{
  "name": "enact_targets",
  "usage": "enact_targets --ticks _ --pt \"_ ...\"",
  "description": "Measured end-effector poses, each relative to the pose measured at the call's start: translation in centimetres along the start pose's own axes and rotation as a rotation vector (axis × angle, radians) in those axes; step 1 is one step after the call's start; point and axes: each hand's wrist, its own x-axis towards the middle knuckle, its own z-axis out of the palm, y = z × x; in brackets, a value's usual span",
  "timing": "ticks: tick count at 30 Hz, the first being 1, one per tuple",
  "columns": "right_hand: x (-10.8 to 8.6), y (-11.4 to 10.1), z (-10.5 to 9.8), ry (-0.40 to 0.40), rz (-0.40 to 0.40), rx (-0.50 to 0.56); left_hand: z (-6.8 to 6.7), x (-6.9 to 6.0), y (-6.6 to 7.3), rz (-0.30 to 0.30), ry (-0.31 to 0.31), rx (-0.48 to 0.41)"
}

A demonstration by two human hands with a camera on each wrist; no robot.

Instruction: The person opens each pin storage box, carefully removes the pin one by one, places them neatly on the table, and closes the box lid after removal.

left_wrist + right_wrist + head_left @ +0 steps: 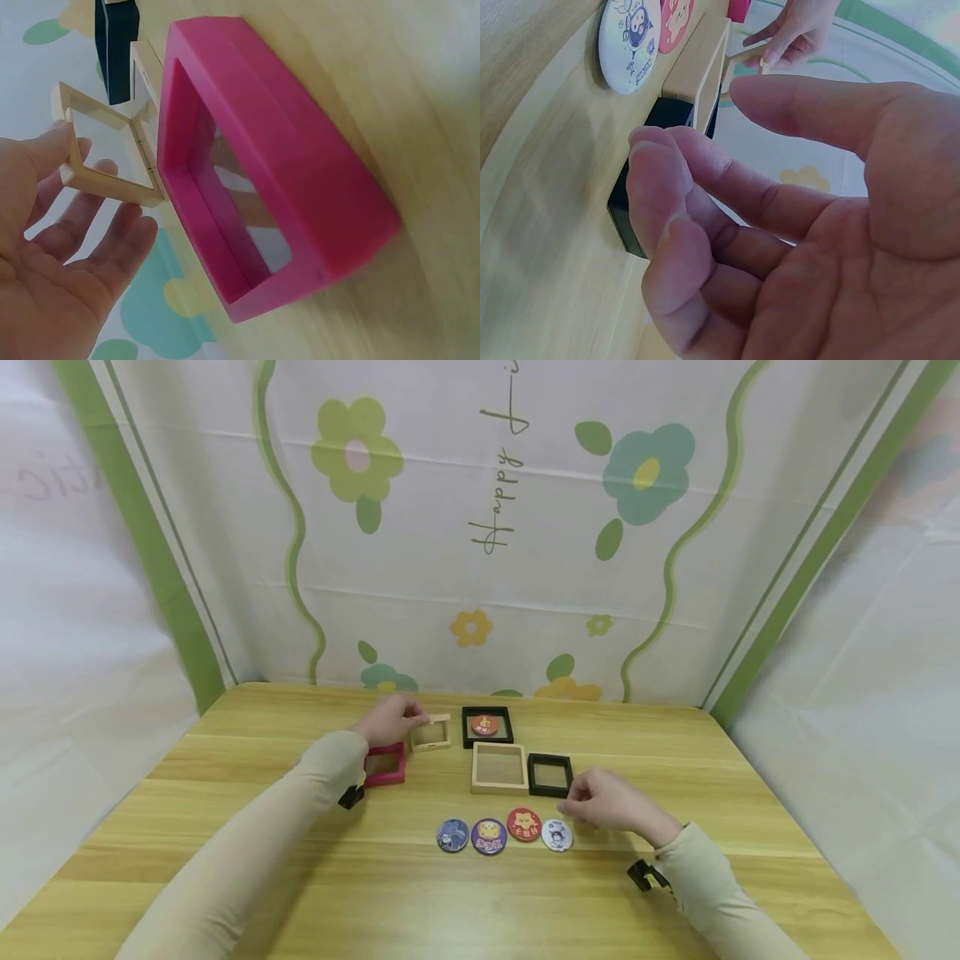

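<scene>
My left hand [388, 720] pinches the hinged lid of a small beige display frame [112, 187] between thumb and fingers. The lid stands raised from its other half. Beside it, close to the left wrist, a pink display frame [322, 187] stands on the table. My right hand [607, 800] hovers near a small black frame [551, 792] and a white round badge [557, 835]. Its fingers are loosely bent, and nothing lies between them and the thumb in the right wrist view. A red badge [483, 725] rests on a larger black frame [467, 735].
A larger beige frame [475, 772] adjoins the small black one. Dark blue [453, 835], purple [489, 836] and red [524, 824] badges lie in a row with the white one. A patterned cloth [427, 560] hangs behind the wooden table [465, 910].
</scene>
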Motion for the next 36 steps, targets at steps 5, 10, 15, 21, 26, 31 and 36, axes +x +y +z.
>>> enact_targets --ticks 5,10,15,21,26,31,36 --pt "-0.07 -0.02 -0.04 0.002 -0.004 0.001 0.1 0.03 0.02 0.037 -0.017 0.059" --pt "-0.01 -0.14 -0.06 0.001 0.005 0.003 0.18 0.0 0.03 0.043 -0.032 0.103" --pt "-0.06 -0.16 0.06 -0.002 0.005 -0.001 0.21 -0.06 0.07 0.045 -0.042 0.139" --pt "-0.06 -0.21 0.08 -0.004 -0.001 -0.008 0.32 -0.07 0.24 0.058 -0.049 0.165" --pt "-0.08 -0.18 0.1 -0.003 -0.003 -0.006 0.51 -0.21 0.21 0.057 -0.049 0.178" --pt "-0.09 -0.1 0.17 -0.003 -0.004 -0.009 0.58 -0.44 0.28 0.052 -0.038 0.189" --pt "-0.14 -0.1 0.19 -0.004 -0.007 -0.013 0.71 -0.57 0.41 0.052 -0.038 0.189"
